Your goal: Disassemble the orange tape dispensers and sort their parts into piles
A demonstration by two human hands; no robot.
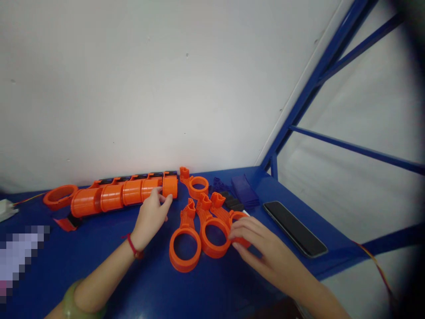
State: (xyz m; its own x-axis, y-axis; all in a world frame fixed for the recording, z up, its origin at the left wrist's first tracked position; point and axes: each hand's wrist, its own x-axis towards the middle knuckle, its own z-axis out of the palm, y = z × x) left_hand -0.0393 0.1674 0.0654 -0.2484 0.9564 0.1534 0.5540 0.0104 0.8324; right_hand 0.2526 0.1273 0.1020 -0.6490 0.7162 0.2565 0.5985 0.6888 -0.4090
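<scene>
My left hand (153, 217) reaches to the right end of a row of orange cylinders (112, 197). Its fingers are apart, with thumb and forefinger against the end cylinder (170, 187). Over on the right, my right hand (254, 241) has its fingers and thumb closed around an orange ring with a clip arm (239, 215), partly hidden by the fingers. Left of that lie two similar orange rings, a middle one (215, 252) and a nearer one (185, 265), their clip arms pointing toward the wall. Another orange ring (199, 191) lies behind them.
A single orange ring (60, 200) and an orange piece with a black part (68, 222) lie at left. Dark blue cloth-like pieces (244, 190), black strips (232, 201) and a phone (295, 228) are at right. A white wall (159, 88) and blue frame (307, 88) bound the table.
</scene>
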